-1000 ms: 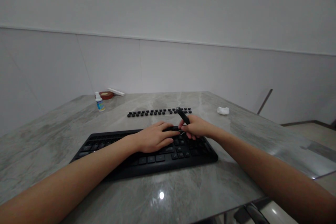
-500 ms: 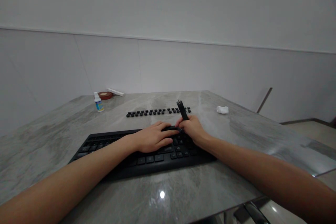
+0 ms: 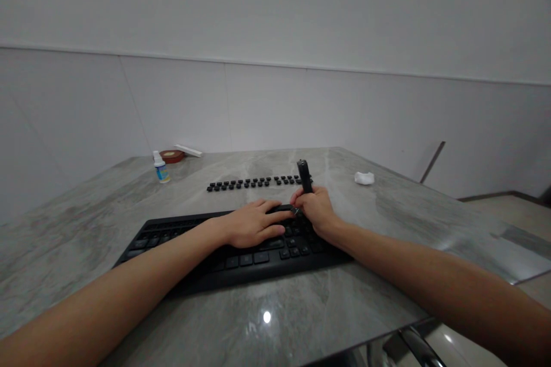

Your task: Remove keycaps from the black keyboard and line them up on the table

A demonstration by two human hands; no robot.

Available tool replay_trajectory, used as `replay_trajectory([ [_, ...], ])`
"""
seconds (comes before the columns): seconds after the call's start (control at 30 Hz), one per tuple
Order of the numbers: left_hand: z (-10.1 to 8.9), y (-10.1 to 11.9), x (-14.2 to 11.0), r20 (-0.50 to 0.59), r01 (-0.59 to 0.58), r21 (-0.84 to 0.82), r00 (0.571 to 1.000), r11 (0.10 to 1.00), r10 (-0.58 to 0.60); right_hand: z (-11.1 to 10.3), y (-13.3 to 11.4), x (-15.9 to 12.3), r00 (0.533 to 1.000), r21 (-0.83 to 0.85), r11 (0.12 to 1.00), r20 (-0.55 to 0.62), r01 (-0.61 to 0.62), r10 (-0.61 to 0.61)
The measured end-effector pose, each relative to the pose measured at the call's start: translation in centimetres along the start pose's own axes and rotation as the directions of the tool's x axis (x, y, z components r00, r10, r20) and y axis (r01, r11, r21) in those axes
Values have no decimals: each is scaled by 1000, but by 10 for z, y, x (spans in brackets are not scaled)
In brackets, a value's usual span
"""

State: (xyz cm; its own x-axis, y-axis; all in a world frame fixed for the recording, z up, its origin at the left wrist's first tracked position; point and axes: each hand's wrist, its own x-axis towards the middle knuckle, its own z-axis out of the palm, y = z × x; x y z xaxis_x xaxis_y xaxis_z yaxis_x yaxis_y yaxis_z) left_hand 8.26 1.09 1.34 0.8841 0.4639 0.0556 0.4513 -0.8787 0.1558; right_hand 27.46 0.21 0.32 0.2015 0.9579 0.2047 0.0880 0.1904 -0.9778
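A black keyboard (image 3: 275, 270) lies on the grey marbled table. My left hand (image 3: 256, 223) rests on its upper middle, fingers stretched out and palm down, holding nothing. My right hand (image 3: 317, 210) is closed around a black-handled keycap puller (image 3: 305, 176). The handle stands nearly upright above the fist, and a thin metal end shows below it by the upper right keys, close to my left fingertips. Whether that end grips a key is too small to tell. Behind the keyboard, several loose black keycaps (image 3: 239, 184) lie in two rows.
A white bottle with a blue label (image 3: 162, 172) stands at the back left, near a reddish-brown round object (image 3: 171, 156) and a white strip (image 3: 189, 151). To the right lies a crumpled white tissue (image 3: 364, 178). A pale wall (image 3: 275, 106) rises behind the table.
The keycap puller's handle has tipped from leaning left to more upright, its top shifting right. My right hand has turned slightly with it. My left hand stays in place.
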Motion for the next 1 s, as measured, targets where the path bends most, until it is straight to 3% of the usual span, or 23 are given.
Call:
replay_trajectory([
  [0.27,1,2,-2,-58,-2,-33,998,999,0,-2,-2,2,995,-7,999,93,39,-38],
  [0.5,0,3,-1,-58,-3,-19,998,1000,2,-6,-2,6,969,-210,970,235,122,-71],
  [1.0,0,1,-2,-53,-5,-28,999,1000,3,-8,3,8,990,-240,961,57,138,-128],
])
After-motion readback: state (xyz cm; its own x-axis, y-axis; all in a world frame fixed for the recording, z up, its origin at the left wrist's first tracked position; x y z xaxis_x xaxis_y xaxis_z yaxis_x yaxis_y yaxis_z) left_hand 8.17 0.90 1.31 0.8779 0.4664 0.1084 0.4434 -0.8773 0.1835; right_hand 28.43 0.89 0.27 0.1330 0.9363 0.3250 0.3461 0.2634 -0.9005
